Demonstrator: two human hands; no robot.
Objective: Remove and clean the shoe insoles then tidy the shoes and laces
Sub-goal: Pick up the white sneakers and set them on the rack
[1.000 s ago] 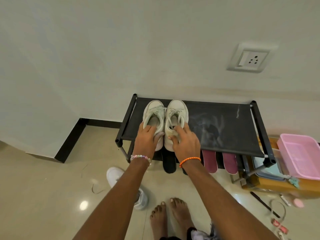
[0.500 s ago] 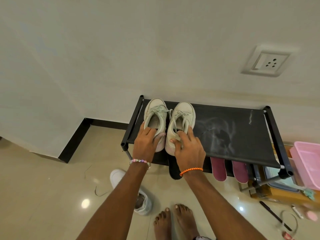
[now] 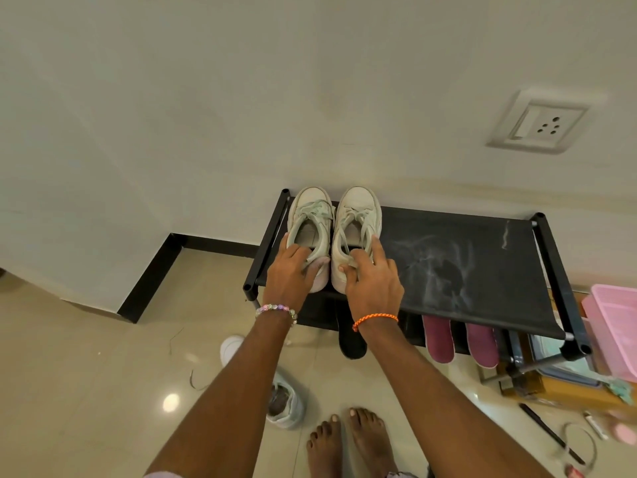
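Two pale sneakers [image 3: 332, 232] stand side by side on the black rack's [image 3: 465, 267] top shelf, left hand [image 3: 289, 270] resting on one heel, right hand [image 3: 370, 277] pinching a lace [image 3: 350, 262] (light, floppy things, best taken by the stiffer heel collar).

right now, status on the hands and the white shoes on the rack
Left hand fingers lie on the left shoe heel; right hand pinches the right shoe lace. Pair side by side, toes to wall, on the rack. Nothing blocking.
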